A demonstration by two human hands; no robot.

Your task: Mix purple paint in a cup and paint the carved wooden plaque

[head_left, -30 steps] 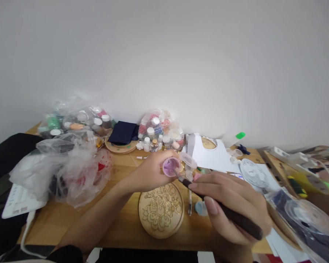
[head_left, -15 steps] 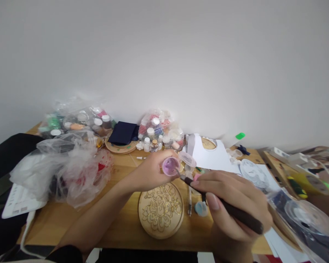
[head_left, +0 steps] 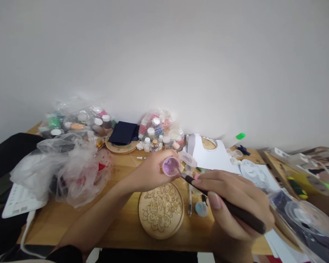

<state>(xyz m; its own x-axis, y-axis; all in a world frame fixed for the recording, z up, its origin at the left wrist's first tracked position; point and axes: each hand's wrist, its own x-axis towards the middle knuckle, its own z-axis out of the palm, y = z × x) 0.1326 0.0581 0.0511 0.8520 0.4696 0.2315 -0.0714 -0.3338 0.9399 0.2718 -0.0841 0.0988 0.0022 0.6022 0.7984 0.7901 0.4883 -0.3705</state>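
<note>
My left hand (head_left: 153,170) is closed around a small plastic cup (head_left: 171,166) with purple stuff inside, its mouth tilted toward me. A clear hinged lid (head_left: 188,159) stands out to the cup's right. In my right hand (head_left: 235,204) is a dark-handled tool (head_left: 245,215) with a thin metal tip, held like a pen. Its tip reaches the right rim of the cup; the exact shape of the tip is too small to tell. Below the cup, a round wooden disc (head_left: 161,212) with a gold-outlined flower pattern lies on the table.
A light blue cup (head_left: 201,208) and a slim pen-like tool (head_left: 190,201) lie right of the disc. Bags of bottles (head_left: 79,120) line the back. Crumpled clear plastic (head_left: 79,164) covers the left side. White paper (head_left: 210,155) lies behind my right hand.
My right hand has shifted slightly right and down, drawing the tool's tip back toward the cup's rim. My left hand and the cup stay almost still.
</note>
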